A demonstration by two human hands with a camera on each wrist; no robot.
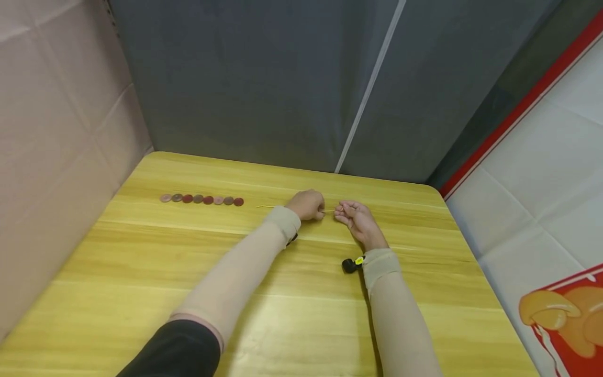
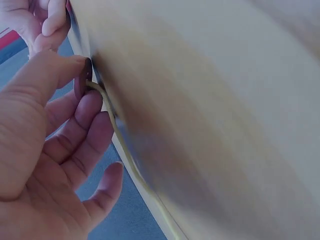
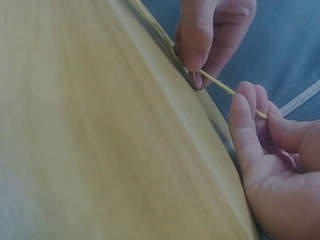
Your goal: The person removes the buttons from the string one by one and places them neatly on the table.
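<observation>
Head view has both hands mid-counter (image 1: 301,324): left hand (image 1: 307,204) pinches a dark button (image 2: 82,80) threaded on yellow cord (image 3: 220,84). Right hand (image 1: 356,217) pinches the cord's free end, with a button row (image 1: 201,199) off left.

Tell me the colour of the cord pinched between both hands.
The cord is pale yellow, clearest in the right wrist view.

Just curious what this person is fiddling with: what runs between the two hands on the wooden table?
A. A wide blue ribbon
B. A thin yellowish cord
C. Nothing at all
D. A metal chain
B. A thin yellowish cord stretches from the left hand, which pinches it together with a dark button, across to the fingers of the right hand; a row of reddish and grey buttons lies further left on the table.
</observation>
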